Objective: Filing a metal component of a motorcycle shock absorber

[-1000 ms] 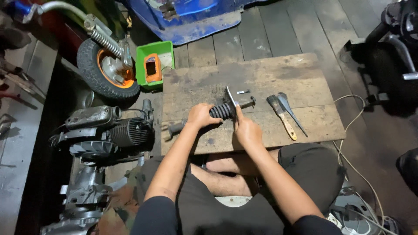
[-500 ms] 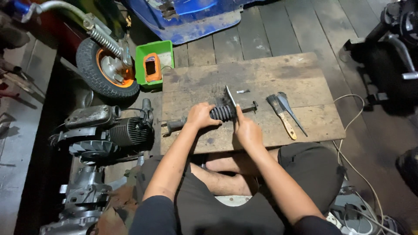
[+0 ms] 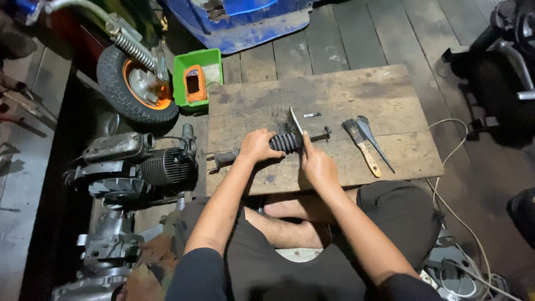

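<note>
ribbed boot (image 3: 285, 142) | between left hand (image 3: 257, 146), right hand (image 3: 316, 165) | both gripping

Left hand (image 3: 257, 146) gripping ribbed rubber boot (image 3: 284, 142), right hand (image 3: 317, 164) holding blade (image 3: 296, 121), wooden board (image 3: 334, 100)

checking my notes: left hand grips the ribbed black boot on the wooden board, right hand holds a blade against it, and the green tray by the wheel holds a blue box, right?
Not quite: in the head view the box in the green tray is orange, not blue. The rest holds: left hand on the ribbed black boot, right hand holding the blade.
</note>
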